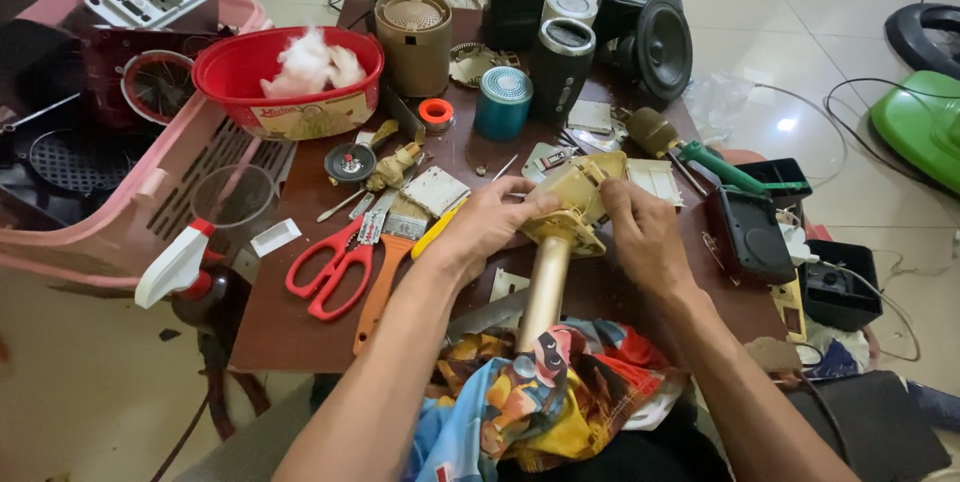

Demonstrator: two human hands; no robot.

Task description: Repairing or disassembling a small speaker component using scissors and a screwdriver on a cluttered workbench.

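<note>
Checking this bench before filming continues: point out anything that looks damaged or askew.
The gold microphone held by the left hand and right hand has its head opened up. The spray bottle hangs past the table edge, tilted.

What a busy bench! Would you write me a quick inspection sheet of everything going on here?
Surface: small dark brown table, crowded.
Job's things: gold handheld microphone with opened head, handle pointing toward the person's lap.
Clutter: red-handled scissors, orange-handled brush, red plastic bowl holding white stuffing, teal cylindrical speaker, black cone speaker.
Grips: left hand and right hand both grasp the microphone head.
Cables: thin wires on the floor at right.
Surroundings: pale tiled floor, pink plastic crate at left, colourful cloth on the lap.
</note>
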